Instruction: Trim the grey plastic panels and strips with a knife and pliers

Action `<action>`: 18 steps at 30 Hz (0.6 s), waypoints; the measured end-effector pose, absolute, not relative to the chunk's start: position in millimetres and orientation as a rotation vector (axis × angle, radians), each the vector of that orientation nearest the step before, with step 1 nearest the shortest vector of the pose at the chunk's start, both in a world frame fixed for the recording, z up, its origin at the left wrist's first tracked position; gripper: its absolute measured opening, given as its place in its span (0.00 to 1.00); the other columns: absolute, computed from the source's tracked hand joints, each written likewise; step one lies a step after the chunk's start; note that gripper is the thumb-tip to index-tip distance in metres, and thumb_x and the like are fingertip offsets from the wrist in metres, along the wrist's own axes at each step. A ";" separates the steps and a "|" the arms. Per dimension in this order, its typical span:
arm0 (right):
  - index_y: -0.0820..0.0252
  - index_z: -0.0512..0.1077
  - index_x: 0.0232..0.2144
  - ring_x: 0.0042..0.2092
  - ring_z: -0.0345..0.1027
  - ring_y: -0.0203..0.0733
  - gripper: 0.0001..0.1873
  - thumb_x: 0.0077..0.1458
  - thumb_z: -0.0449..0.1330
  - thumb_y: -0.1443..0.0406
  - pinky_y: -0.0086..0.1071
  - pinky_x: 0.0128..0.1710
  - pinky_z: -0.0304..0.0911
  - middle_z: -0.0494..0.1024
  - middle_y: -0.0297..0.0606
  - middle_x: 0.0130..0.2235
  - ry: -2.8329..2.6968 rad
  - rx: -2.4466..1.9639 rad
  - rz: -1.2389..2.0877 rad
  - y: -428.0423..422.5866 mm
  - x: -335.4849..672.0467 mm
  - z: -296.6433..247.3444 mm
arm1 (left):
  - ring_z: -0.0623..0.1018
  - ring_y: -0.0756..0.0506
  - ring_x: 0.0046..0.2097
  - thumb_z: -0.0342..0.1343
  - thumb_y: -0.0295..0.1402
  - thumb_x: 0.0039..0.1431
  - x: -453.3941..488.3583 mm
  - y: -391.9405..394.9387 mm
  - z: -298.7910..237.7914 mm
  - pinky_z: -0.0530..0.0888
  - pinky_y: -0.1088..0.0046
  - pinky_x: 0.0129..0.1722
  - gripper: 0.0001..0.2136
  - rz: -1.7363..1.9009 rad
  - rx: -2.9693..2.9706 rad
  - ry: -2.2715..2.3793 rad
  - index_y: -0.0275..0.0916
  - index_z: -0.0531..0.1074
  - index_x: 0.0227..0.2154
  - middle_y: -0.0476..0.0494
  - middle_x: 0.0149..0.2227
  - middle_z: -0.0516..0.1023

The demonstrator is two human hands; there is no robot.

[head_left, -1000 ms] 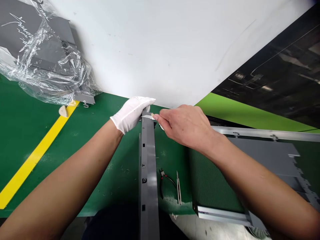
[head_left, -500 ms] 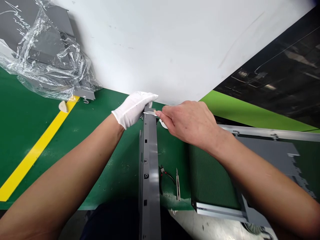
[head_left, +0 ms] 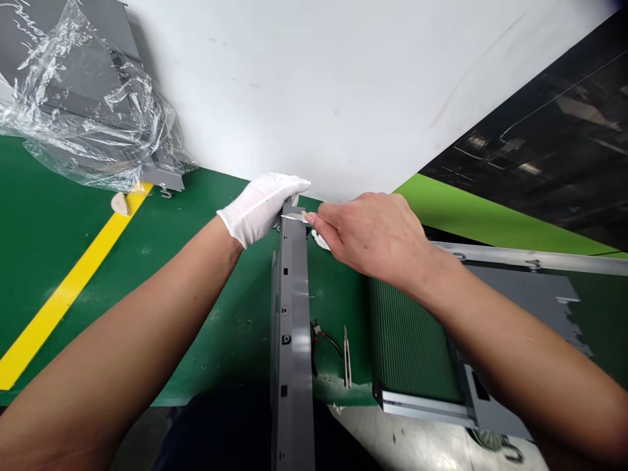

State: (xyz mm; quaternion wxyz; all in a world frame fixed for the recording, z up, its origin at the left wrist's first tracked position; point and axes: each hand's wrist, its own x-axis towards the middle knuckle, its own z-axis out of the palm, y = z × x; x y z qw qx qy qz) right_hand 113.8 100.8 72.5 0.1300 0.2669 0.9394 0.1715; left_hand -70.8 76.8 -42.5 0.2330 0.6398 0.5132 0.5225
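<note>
My left hand (head_left: 258, 209), in a white cloth glove, grips the far end of a long grey metal rail (head_left: 290, 327) lying on the bench. My right hand (head_left: 375, 234) is bare and pinches a thin silver blade (head_left: 294, 217) at that same end. The blade's tip rests across the top of the rail, right by the glove. A small white piece (head_left: 320, 241) shows under my right hand, possibly the blade's handle. I cannot tell what it is.
On the green bench mat (head_left: 210, 307) lie red-and-black pliers (head_left: 314, 347) and a slim metal tool (head_left: 347, 358). A green finned panel (head_left: 412, 347) sits to the right, and a plastic-wrapped grey panel (head_left: 78, 98) at far left. A yellow stripe (head_left: 69, 294) crosses the mat.
The whole scene has drifted slightly up in view. Both hands stay on the rail end, and the blade sits a little further up with them.
</note>
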 end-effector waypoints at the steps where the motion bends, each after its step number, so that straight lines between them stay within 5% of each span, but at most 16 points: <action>1: 0.56 0.77 0.33 0.28 0.68 0.44 0.33 0.75 0.38 0.50 0.36 0.30 0.44 0.76 0.40 0.26 2.727 0.777 0.495 100.7 113.9 72.5 | 0.64 0.46 0.28 0.50 0.32 0.61 -69.8 76.3 -40.7 0.69 0.62 0.35 0.09 1.439 1.721 1.406 0.40 0.73 0.28 0.48 0.24 0.66; 18: 0.57 0.79 0.36 0.31 0.71 0.47 0.35 0.74 0.36 0.49 0.36 0.32 0.46 0.77 0.43 0.27 2.695 0.796 0.464 98.7 115.7 72.8 | 0.64 0.46 0.27 0.53 0.30 0.58 -66.9 74.5 -30.7 0.67 0.60 0.35 0.08 1.385 1.729 1.423 0.43 0.67 0.24 0.48 0.23 0.65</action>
